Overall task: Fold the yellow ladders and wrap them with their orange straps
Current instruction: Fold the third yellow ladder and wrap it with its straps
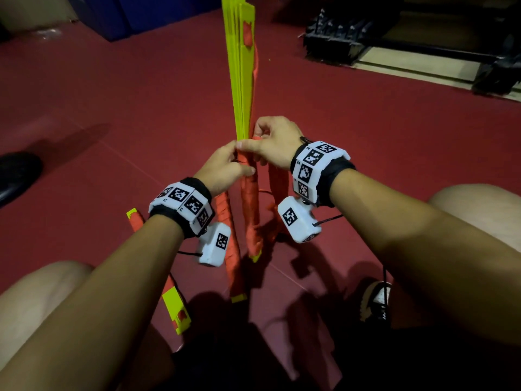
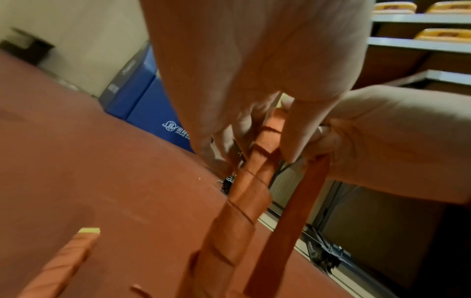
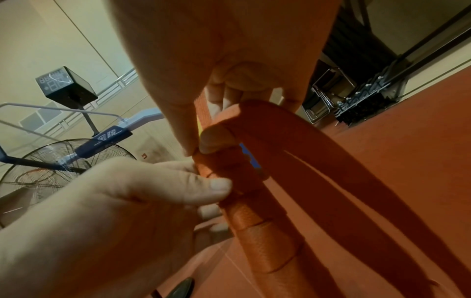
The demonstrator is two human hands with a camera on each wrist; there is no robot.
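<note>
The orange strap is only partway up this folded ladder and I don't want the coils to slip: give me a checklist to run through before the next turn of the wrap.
1. Left hand holds the wrapped part of the ladder at the top coil: ok.
2. Right hand pinches the orange strap where it bends over: ok.
3. Coils already laid sit tight and overlapping below the grip: ok.
4. Free strap hangs loose in a loop below the right hand, no knot seen: ok.
5. Yellow slats above the hands stay stacked together: ok.
6. Whether enough strap is left to reach the far end: cannot tell.
</note>
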